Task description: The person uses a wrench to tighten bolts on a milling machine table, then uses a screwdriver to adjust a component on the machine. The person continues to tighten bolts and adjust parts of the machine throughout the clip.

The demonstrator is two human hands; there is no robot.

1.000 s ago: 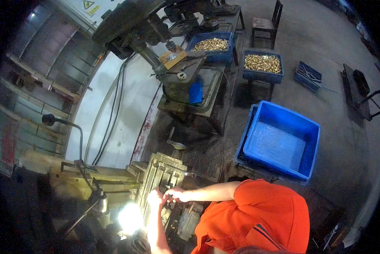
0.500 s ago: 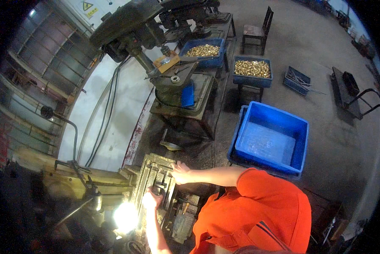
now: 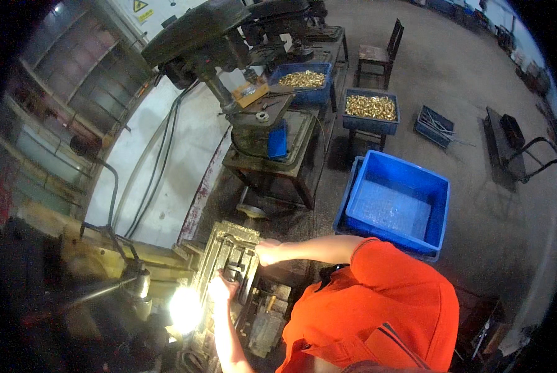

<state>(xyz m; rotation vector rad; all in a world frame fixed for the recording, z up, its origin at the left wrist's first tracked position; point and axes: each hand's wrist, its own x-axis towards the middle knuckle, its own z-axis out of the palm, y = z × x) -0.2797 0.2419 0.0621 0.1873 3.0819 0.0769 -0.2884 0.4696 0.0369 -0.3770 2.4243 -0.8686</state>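
My left hand is closed at the slotted metal machine table, its fingers curled beside a small dark metal block. What lies inside the fingers is hidden. At the table's right edge, my right hand is closed, fingers pointing left. A slim dark bar, perhaps a wrench, lies across the slots with one end close to that hand; the hand covers whatever it grips. A bright work lamp glares left of my left forearm. Right of the table sits a metal fixture with a brass-coloured rod.
A large blue bin stands right of the machine. Farther off are two blue crates of brass-coloured parts, a drill press on its bench, a chair, a crate of rods and a flat cart.
The view has shifted slightly. My right hand has shifted a little along the table's edge, and the slim dark bar now shows beside it. My left hand stays by the dark block.
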